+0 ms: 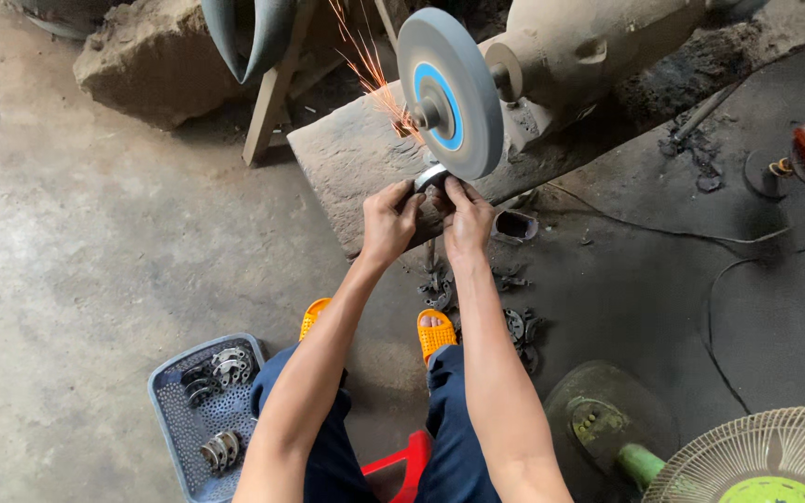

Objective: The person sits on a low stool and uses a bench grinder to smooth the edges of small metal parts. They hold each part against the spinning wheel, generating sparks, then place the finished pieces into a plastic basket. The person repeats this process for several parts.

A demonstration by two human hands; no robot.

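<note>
Together our left hand (389, 220) and right hand (464, 217) pinch a small metal ring (431, 176) between the fingertips, both hands closed narrowly on it, and we press it up against the lower edge of the grey grinding wheel (449, 91) with its blue centre disc. Orange sparks (372, 73) fly up and away to the left of the wheel. That wheel sits on the shaft of a dusty motor (581, 47), which rests on a thick, worn wooden beam (351, 154) lying across the concrete floor (76, 261). Below our forearms we see our dark blue trousers and both feet in orange sandals (435, 333), and the edge of a red stool (401, 463) shows between our knees. Near our left knee stands a grey perforated basket (171, 421) holding several round metal parts (229, 365). More dark metal pieces (518, 325) lie scattered on the floor just beside our right foot. At the lower right stands a fan (764, 458) with a pale grille and a green hub, and a black cable (719, 279) runs across the floor well apart from our hands.
</note>
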